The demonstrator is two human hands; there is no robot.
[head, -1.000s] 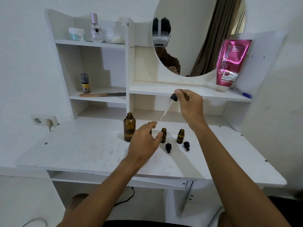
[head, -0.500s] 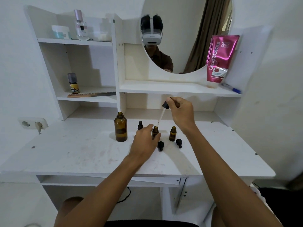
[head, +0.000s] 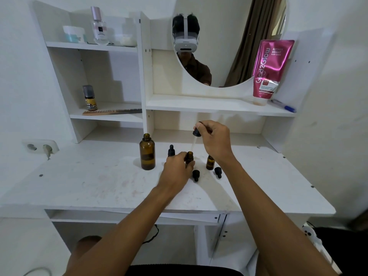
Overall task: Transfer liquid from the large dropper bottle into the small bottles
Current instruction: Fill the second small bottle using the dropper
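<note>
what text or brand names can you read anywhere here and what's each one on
"Glad2Glow" on the pink tube.
"RETINOL BRIGHT BODY SERUM" on the same tube, top right.
Tube's lower white label: too small to read.
Clear perfume bottle label: blurred.
Small yellow-labelled bottle: blurred.
Amber bottles on the desk: no labels seen.

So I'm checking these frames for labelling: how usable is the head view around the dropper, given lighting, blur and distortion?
Head view: soft, even light with faint shadows under the bottles; wide-angle bending at the shelf edges; the right hand and the large amber bottle read sharp, but the clear dropper tube nearly vanishes against the white desk; the left hand hides most of the small bottle.
</note>
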